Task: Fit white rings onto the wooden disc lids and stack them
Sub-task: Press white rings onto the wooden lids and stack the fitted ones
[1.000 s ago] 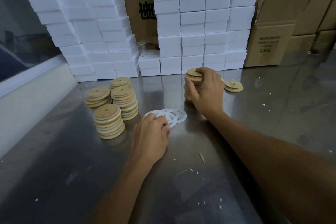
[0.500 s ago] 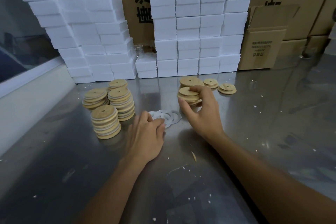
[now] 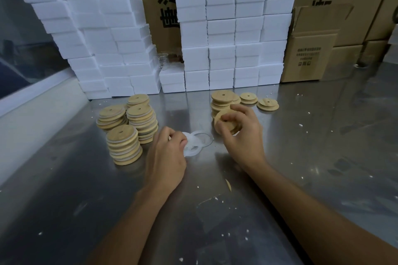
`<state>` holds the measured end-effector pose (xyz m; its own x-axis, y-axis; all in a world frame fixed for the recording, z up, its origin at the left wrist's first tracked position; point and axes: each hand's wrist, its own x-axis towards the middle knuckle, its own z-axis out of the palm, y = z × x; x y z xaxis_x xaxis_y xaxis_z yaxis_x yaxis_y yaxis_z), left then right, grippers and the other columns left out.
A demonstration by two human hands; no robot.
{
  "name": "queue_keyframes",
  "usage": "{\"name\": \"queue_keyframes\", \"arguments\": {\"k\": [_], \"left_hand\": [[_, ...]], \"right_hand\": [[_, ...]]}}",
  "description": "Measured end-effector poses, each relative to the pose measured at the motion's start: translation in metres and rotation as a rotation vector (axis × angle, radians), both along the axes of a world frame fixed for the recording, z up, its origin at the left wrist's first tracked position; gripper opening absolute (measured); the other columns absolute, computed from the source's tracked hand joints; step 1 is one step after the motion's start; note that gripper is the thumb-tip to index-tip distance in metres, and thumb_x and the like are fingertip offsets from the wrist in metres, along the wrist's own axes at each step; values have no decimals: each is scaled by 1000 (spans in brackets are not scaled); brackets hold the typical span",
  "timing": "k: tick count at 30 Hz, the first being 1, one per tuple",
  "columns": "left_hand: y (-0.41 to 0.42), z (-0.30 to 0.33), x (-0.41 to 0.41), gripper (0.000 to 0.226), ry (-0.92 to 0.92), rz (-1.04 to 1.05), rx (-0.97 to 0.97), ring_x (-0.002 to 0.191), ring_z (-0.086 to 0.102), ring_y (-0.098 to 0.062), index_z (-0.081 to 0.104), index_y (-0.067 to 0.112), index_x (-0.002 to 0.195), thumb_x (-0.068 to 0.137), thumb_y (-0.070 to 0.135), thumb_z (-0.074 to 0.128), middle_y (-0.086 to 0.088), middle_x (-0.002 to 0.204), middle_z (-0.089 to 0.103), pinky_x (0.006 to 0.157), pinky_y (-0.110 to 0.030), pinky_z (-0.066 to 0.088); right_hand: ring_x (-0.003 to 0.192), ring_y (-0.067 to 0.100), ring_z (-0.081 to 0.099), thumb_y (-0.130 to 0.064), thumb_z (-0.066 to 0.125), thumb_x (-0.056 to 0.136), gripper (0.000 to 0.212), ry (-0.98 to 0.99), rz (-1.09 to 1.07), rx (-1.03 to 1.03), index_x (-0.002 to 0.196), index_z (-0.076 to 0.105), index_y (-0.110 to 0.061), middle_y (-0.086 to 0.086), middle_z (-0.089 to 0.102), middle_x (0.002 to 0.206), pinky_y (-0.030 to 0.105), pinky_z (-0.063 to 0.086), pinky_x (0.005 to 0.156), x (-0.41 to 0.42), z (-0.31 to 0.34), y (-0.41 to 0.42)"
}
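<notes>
My right hand [image 3: 242, 135] grips a few wooden disc lids [image 3: 225, 123], tilted, just above the steel table. Behind it stands a stack of bare lids [image 3: 221, 100], with two smaller piles [image 3: 248, 98] [image 3: 267, 104] to its right. My left hand [image 3: 167, 157] pinches a white ring [image 3: 191, 143] at the edge of a loose pile of rings [image 3: 203, 139] on the table. Stacks of ringed lids stand at the left: one at the front [image 3: 123, 144], one behind it [image 3: 143, 122], one further left [image 3: 112, 116].
White foam blocks [image 3: 226, 28] are piled along the back, with cardboard boxes [image 3: 310, 54] behind and at the right. A white ledge [image 3: 32, 118] borders the steel table [image 3: 323, 157] on the left. White crumbs and a wood chip [image 3: 228, 184] lie scattered on it.
My right hand has lifted a few lids off the bare stack and drawn them toward me, tilting them. My left hand has stayed at the rings and now pinches one.
</notes>
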<state>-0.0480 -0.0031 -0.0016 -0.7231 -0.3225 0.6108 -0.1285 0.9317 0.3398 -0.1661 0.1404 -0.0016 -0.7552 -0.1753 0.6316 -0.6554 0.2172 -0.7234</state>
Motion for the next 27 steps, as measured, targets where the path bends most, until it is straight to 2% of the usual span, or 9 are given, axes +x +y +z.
{"name": "queue_keyframes", "arguments": {"k": [3, 5, 8, 11, 13, 19, 23, 25, 27], "left_hand": [[-1, 2, 1, 13, 126, -63, 42, 81, 52, -23, 62, 5, 86, 94, 5, 52, -5, 86, 57, 68, -33, 42], [-1, 2, 2, 15, 202, -117, 118, 76, 52, -17, 62, 6, 86, 93, 8, 48, 0, 83, 59, 66, -19, 38], [-1, 1, 1, 16, 233, -150, 142, 73, 53, -14, 64, 7, 86, 90, 8, 48, 0, 81, 60, 65, -11, 36], [-1, 0, -2, 14, 251, -173, 140, 74, 54, -11, 65, 8, 87, 90, 4, 52, 2, 81, 61, 67, -11, 37], [-3, -2, -3, 13, 266, -183, 155, 75, 55, -9, 66, 9, 88, 91, 1, 56, 3, 82, 63, 67, -12, 38], [-3, -3, -2, 11, 283, -192, 194, 70, 52, -6, 63, 14, 89, 92, 8, 55, 6, 79, 62, 64, -10, 38], [-4, -3, -3, 4, 226, -216, 197, 71, 55, -6, 62, 16, 90, 93, 15, 62, 6, 84, 59, 63, -13, 40], [-2, -5, -3, 3, 176, -223, 298, 66, 59, -8, 61, 21, 91, 94, 21, 61, 9, 77, 60, 60, -21, 47], [1, -7, -3, 8, 117, -240, 508, 47, 60, -14, 58, 28, 89, 95, 24, 58, 2, 57, 61, 46, -27, 48]], "right_hand": [[97, -17, 50, -11, 77, 82, 14, -16, 38, 2, 94, 71, -16, -14, 59, 103, 4, 37, 83, 1, -1, 0], [82, -14, 55, -9, 76, 84, 14, -68, 99, 8, 92, 72, -19, -21, 62, 85, 3, 40, 72, 3, -1, -1], [82, -12, 59, 0, 69, 87, 19, -91, 220, 42, 96, 77, -15, -17, 66, 87, 5, 44, 74, 7, -2, -4], [86, -2, 62, 4, 61, 89, 24, -102, 313, 38, 97, 79, -9, -8, 68, 92, 16, 49, 79, 11, 0, -7], [85, 4, 61, -6, 62, 92, 18, -100, 382, 52, 95, 79, -10, -8, 68, 87, 19, 48, 77, 14, 2, -8], [72, 1, 58, -26, 66, 95, 10, -65, 442, 160, 90, 71, -19, -15, 64, 75, 14, 43, 65, 20, -6, -15], [74, 13, 61, -26, 60, 98, 13, -70, 452, 149, 91, 66, -17, -3, 66, 79, 37, 53, 67, 18, -7, -15], [76, 16, 62, -27, 59, 99, 14, -66, 454, 155, 92, 66, -17, -2, 66, 80, 42, 53, 69, 18, -6, -14], [77, 14, 63, -27, 58, 100, 14, -54, 460, 169, 93, 66, -18, -4, 66, 80, 39, 54, 69, 19, -6, -14]]}}
